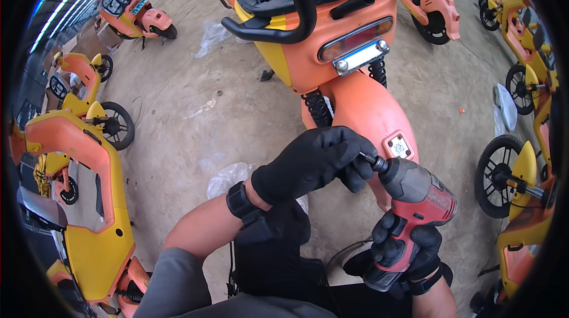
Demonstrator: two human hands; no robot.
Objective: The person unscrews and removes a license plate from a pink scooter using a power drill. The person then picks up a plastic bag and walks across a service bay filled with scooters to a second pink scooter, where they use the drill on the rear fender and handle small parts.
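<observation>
My right hand (415, 247), in a black glove, grips the handle of a red and grey cordless impact driver (416, 190). The tool's nose points up and left. My left hand (311, 164), also gloved in black, is closed with its fingertips pinched at the driver bit (368, 157); whether a small screw is in there too is hidden. Just beyond both hands is the orange rear fender (370, 110) of an electric scooter. A small white plate (398, 146) with a printed square code is fixed on it. The driver's nose does not point at the plate.
Above the fender are the scooter's tail light (358, 39), a blue and white plate (363, 57) and a black rear rack (302, 16). Yellow and orange scooter frames (95, 217) line the left, others (521, 181) the right. Clear plastic wrap (228, 179) lies on the concrete floor.
</observation>
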